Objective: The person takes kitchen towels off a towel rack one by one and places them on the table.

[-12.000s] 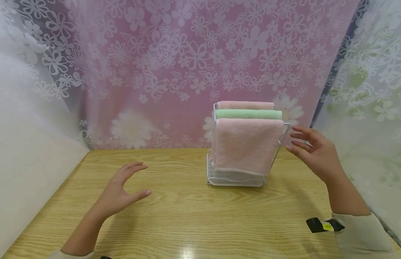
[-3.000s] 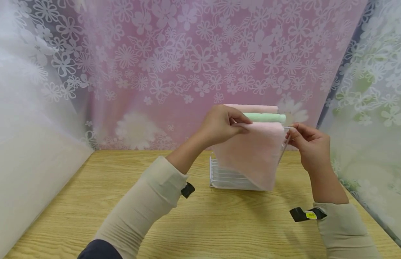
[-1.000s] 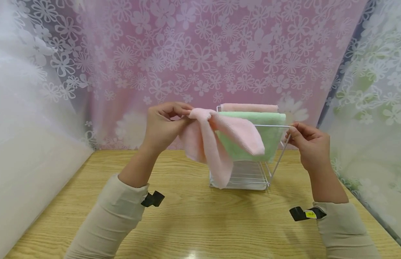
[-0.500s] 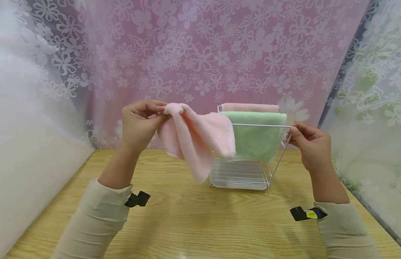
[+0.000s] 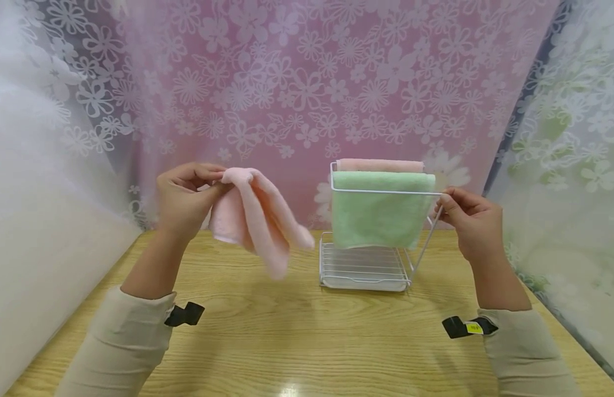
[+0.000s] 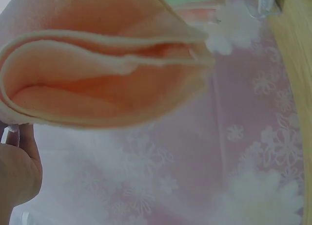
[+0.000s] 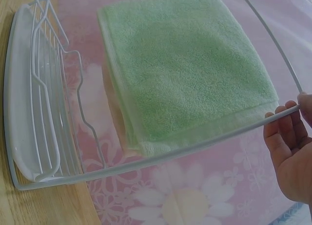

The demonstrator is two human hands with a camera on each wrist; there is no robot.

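My left hand (image 5: 185, 204) pinches a pink towel (image 5: 252, 209) by its upper end, and the folds hang loosely over the table left of the rack. In the left wrist view the layers of the pink towel (image 6: 107, 79) gape toward the camera. The white wire rack (image 5: 386, 192) stands on the table with its front bar bare. My right hand (image 5: 470, 220) pinches the top right corner of that bar. Behind it a green towel (image 5: 381, 212) drapes over the middle bar. A second pink towel (image 5: 378, 165) hangs at the back, mostly hidden by the green one.
At the rack's base sits a wire shelf over a white tray (image 5: 364, 284). The wood-grain table (image 5: 297, 331) extends in front and to the left. A pink floral curtain (image 5: 267, 99) closes off the back, with pale sheets along both sides.
My left hand has drawn the front pink towel off the rack's front bar and carried it left, uncovering the green towel. My right hand has kept its hold on the rack's corner.
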